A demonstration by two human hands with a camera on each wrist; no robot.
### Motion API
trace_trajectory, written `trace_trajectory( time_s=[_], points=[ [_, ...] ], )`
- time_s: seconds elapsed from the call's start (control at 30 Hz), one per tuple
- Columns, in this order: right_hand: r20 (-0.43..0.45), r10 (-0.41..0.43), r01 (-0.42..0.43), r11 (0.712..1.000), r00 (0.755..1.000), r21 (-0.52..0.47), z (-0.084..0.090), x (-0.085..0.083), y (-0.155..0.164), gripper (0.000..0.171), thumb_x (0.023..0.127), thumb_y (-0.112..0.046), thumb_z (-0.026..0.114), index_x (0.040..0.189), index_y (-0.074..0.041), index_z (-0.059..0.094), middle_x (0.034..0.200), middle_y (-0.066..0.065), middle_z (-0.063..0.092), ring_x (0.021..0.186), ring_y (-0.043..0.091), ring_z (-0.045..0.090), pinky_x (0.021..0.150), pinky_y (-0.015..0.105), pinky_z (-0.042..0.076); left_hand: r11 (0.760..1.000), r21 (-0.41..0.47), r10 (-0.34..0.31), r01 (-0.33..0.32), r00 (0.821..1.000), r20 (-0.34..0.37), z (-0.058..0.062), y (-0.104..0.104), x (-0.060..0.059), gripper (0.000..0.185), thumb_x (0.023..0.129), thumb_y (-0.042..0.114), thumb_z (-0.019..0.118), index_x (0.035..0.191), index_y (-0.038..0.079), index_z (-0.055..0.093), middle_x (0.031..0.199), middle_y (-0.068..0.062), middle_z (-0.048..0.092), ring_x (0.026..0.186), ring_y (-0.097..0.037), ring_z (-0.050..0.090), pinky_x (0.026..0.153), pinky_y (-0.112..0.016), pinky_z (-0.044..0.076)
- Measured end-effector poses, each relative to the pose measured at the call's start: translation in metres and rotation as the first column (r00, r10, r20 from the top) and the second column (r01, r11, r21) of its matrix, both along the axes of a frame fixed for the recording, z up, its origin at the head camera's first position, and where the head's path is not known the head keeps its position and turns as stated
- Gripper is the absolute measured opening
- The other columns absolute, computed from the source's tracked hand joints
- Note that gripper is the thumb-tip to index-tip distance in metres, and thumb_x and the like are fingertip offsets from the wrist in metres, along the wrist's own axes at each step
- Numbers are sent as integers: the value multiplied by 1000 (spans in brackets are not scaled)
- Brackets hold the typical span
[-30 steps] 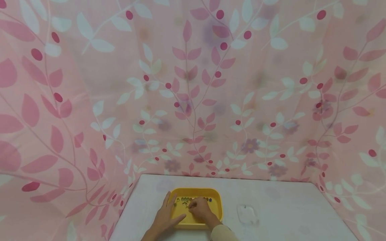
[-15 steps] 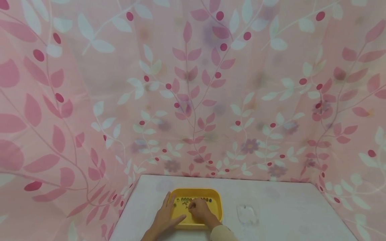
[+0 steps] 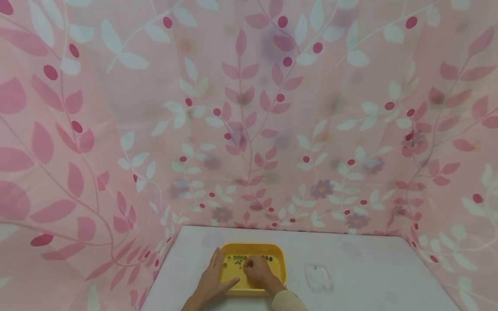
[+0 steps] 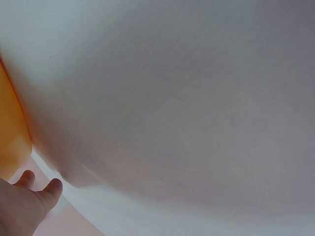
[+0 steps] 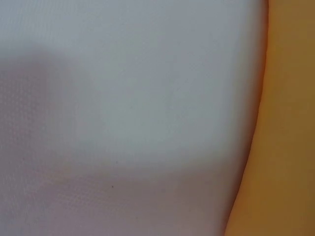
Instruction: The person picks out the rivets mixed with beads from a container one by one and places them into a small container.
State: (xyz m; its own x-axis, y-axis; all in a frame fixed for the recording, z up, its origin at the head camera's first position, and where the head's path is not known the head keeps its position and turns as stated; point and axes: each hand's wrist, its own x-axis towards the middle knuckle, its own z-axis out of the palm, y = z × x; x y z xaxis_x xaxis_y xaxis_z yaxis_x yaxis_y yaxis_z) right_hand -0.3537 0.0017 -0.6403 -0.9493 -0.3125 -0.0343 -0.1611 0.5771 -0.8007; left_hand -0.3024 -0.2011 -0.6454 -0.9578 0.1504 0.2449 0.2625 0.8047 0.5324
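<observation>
A shallow yellow tray [image 3: 229, 291] stands on the white table in the head view. Along its far inner side runs a row of small round shiny beads [image 3: 238, 258], in green, amber, reddish and blue, and my right hand covers part of it. One green bead [image 3: 225, 265] lies apart at the left. Tiny dark pieces [image 3: 238, 263] are scattered near the right fingertips. My right hand [image 3: 258, 272] reaches into the tray, fingers curled and fingertips together; whatever may be between them is hidden. My left hand [image 3: 212, 276] rests at the tray's left side, fingers straight and thumb spread.
A flat, clear plastic piece [image 3: 319, 277] lies on the white table [image 3: 369, 276] to the right of the tray. Pink leaf-patterned fabric [image 3: 249, 129] hangs behind the table and along both sides. The wrist views show mostly tabletop and the tray's outer wall [image 4: 12, 128].
The right hand's fingertips shift very slightly over the tiny pieces. The left hand and the tray stay in place; the head view moves a little.
</observation>
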Motion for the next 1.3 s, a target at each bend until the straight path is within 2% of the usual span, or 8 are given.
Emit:
trace_trajectory(
  time_s=[0.1, 0.3, 0.43, 0.57, 0.77, 0.9, 1.1, 1.3],
  points=[
    [-13, 5, -5, 1000, 1000, -11, 0, 1, 1, 8, 86, -7, 66, 83, -9, 73, 82, -1, 64, 83, 13, 55, 78, 38, 51, 1000, -2, 4, -4, 1000, 6, 0, 0, 1, 110, 79, 61, 72, 155, -2, 23, 160, -27, 22, 122, -45, 55, 86, -55, 53],
    [-113, 56, -57, 998, 992, -9, 0, 2, 0, 7, 83, -6, 69, 83, -9, 74, 81, -2, 67, 79, 8, 56, 72, 29, 50, 1000, 8, 2, -2, 1000, 4, 0, 1, 1, 111, 79, 61, 72, 154, -4, 24, 160, -27, 22, 118, -42, 58, 86, -55, 54],
    [-162, 72, -78, 996, 984, -33, 5, 4, -3, 8, 83, -3, 68, 84, -8, 75, 79, -7, 69, 75, 4, 57, 69, 25, 51, 1000, 4, 3, -3, 1000, 6, -4, -2, 0, 113, 79, 65, 70, 154, -4, 22, 161, -26, 21, 120, -41, 57, 88, -54, 53],
    [-198, 83, -97, 993, 977, -63, 12, 5, -6, 5, 85, -2, 70, 85, -4, 75, 79, -1, 72, 73, 2, 58, 66, 23, 52, 1000, 0, 8, -8, 1000, 11, -5, -3, -2, 113, 79, 66, 69, 155, -4, 21, 162, -24, 20, 123, -40, 56, 91, -53, 53],
    [-150, 78, -91, 992, 986, -83, 20, 3, 0, 6, 87, -6, 71, 88, -7, 77, 83, -3, 74, 75, 2, 58, 68, 23, 50, 1000, 14, 4, -4, 1000, 25, -3, -1, -1, 113, 80, 63, 70, 155, -5, 20, 162, -24, 19, 121, -41, 57, 88, -53, 54],
    [-110, 57, -69, 992, 992, -105, 27, 4, 5, 6, 89, -7, 71, 92, -6, 76, 86, -3, 73, 73, 5, 58, 61, 22, 51, 1000, 15, -1, 1, 1000, 25, -3, -2, -1, 113, 80, 63, 70, 154, -6, 20, 162, -25, 18, 120, -42, 57, 88, -53, 54],
    [-113, 14, -24, 996, 994, -90, 31, 4, 12, 5, 88, -11, 73, 92, -8, 75, 85, -5, 71, 72, 4, 58, 60, 21, 51, 1000, 6, -1, 1, 999, 36, -5, -3, -2, 113, 81, 65, 68, 154, -7, 20, 163, -25, 16, 127, -44, 52, 94, -54, 51],
    [-135, 32, -48, 992, 990, -118, 35, 4, 22, 5, 88, -9, 73, 90, -5, 76, 86, -2, 75, 74, 4, 61, 64, 21, 52, 999, 31, -10, 9, 999, 51, -4, -1, -1, 113, 81, 63, 69, 154, -7, 19, 163, -26, 15, 128, -46, 50, 95, -56, 50]
  ],
)
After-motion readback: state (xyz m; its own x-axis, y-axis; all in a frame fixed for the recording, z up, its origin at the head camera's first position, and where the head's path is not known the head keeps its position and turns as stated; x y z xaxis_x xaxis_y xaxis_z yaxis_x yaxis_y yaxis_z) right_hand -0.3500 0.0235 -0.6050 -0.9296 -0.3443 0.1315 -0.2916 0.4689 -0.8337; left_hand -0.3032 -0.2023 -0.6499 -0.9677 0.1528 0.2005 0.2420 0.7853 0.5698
